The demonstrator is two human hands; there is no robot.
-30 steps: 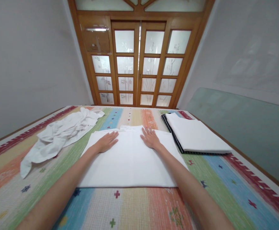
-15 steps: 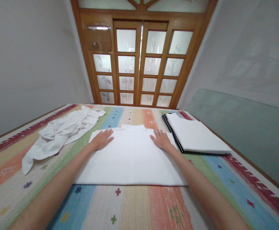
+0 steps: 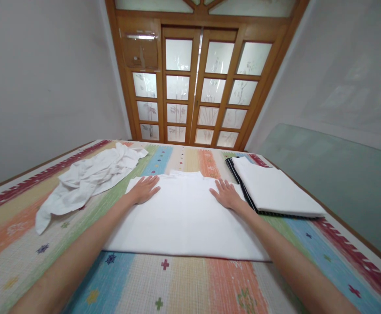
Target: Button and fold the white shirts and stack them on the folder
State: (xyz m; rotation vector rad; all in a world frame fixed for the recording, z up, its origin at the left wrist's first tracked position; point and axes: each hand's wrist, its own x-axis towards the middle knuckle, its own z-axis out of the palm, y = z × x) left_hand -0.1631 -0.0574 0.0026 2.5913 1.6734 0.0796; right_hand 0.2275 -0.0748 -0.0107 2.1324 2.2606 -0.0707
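A white folded shirt (image 3: 184, 218) lies flat in front of me, its folded edge toward me and its collar end at the far side. My left hand (image 3: 144, 190) rests flat on its far left corner, fingers stretched out. On the far right corner lies my right hand (image 3: 225, 193), palm down with the fingers apart. Neither hand grips the cloth. The parts of the shirt under my palms and forearms are hidden.
A crumpled white garment (image 3: 89, 179) lies to the left. At the right is a stack of a folded white garment (image 3: 278, 187) over a dark striped one (image 3: 242, 187). A striped, patterned cloth (image 3: 151, 283) covers the table. Wooden glass-paned doors (image 3: 193, 83) stand beyond.
The whole view has shifted slightly, so things appear a little further right. Both hands stay flat on the same corners of the shirt.
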